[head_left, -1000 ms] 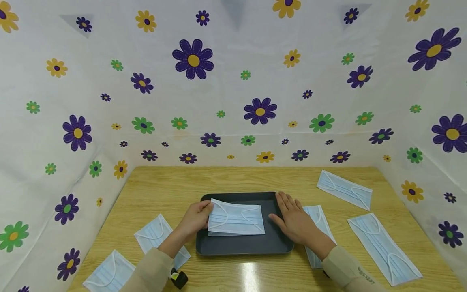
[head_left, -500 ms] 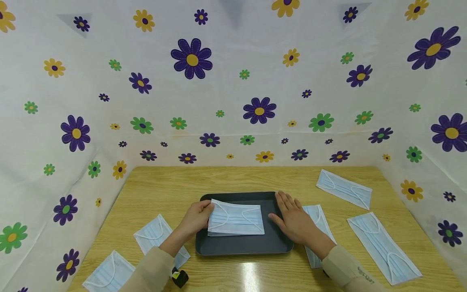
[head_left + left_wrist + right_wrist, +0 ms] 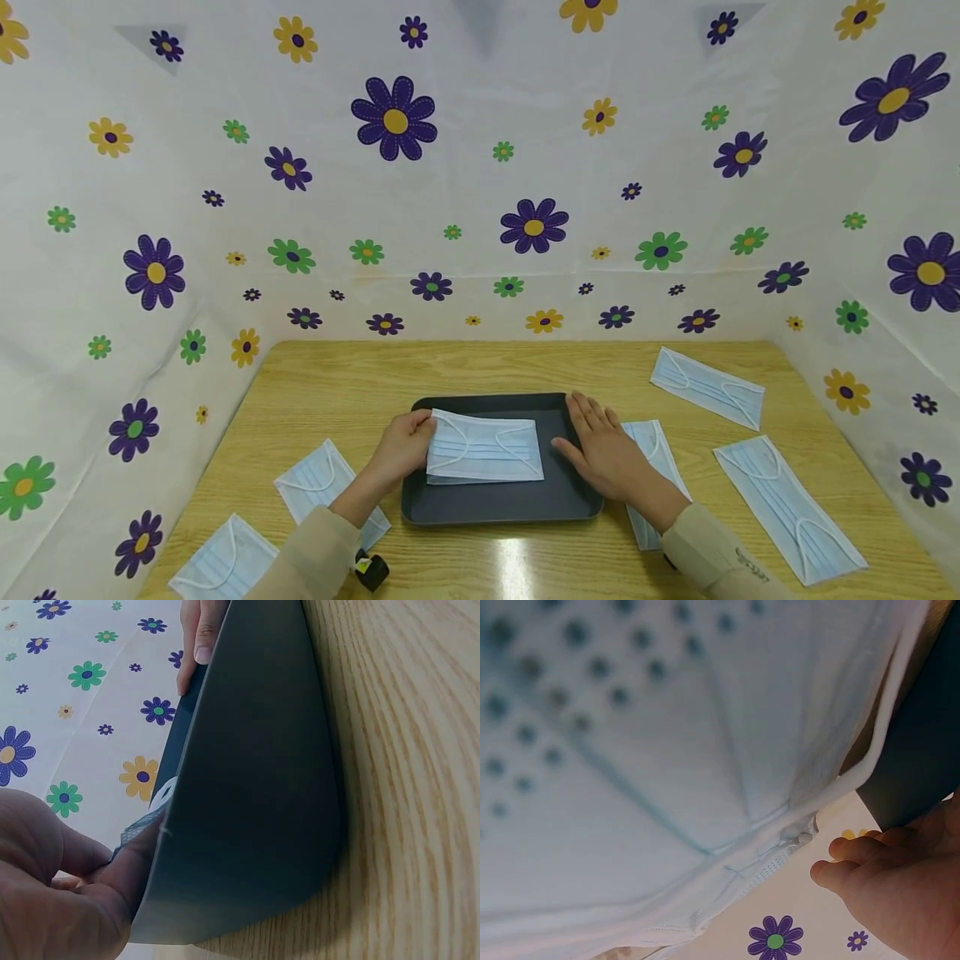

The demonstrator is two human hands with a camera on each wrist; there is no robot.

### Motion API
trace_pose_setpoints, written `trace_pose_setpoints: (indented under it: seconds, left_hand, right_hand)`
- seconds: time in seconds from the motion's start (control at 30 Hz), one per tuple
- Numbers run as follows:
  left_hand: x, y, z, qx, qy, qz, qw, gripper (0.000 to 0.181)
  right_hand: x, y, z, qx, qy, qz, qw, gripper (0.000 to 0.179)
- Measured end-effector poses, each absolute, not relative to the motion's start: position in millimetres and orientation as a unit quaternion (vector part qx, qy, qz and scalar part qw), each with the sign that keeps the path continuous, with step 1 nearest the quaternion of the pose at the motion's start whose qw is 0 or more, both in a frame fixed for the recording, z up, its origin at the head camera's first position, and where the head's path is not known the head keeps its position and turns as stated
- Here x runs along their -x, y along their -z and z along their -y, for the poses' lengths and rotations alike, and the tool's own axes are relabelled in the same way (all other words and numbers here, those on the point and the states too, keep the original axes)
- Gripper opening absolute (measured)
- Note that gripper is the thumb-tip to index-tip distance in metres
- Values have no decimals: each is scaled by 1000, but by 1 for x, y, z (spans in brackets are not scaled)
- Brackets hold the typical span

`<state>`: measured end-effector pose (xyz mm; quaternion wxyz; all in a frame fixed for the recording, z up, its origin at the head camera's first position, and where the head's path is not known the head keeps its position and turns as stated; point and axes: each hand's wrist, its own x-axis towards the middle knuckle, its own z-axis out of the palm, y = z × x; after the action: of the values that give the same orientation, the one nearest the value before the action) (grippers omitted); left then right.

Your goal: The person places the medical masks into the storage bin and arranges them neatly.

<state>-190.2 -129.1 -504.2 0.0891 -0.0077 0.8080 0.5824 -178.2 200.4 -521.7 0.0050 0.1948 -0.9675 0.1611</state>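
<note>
In the head view a dark grey tray [image 3: 502,508] lies on the wooden table, with light blue face masks [image 3: 487,450] stacked inside; a lower one peeks out along the front edge. At the tray's left side my left hand [image 3: 405,442] pinches the left end of the masks between thumb and fingers. The left wrist view has this hand [image 3: 67,892] at the tray wall [image 3: 255,772]. My right hand [image 3: 603,450] rests along the right rim, fingers straight, thumb reaching over the tray. Partly under that forearm lies another face mask [image 3: 652,483], ear loops hidden.
Two face masks lie at left, one nearer the tray [image 3: 318,479] and one at the front [image 3: 225,558]. On the right are a mask at the back [image 3: 708,387] and a longer one [image 3: 791,508]. A flower-printed cloth [image 3: 465,183] encloses the table's back and sides.
</note>
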Motion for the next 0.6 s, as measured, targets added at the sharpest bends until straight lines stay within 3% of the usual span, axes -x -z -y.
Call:
trace_pose_setpoints:
  seconds: [0.33,0.6]
  left_hand:
    - [188,503,132,0,-563,-819,113,38]
    - [188,498,136,-14,-522,-846,103,39]
  right_hand:
    - [179,522,-201,-194,-158,968,3,79]
    - [179,523,-201,-195,-157,968,4,80]
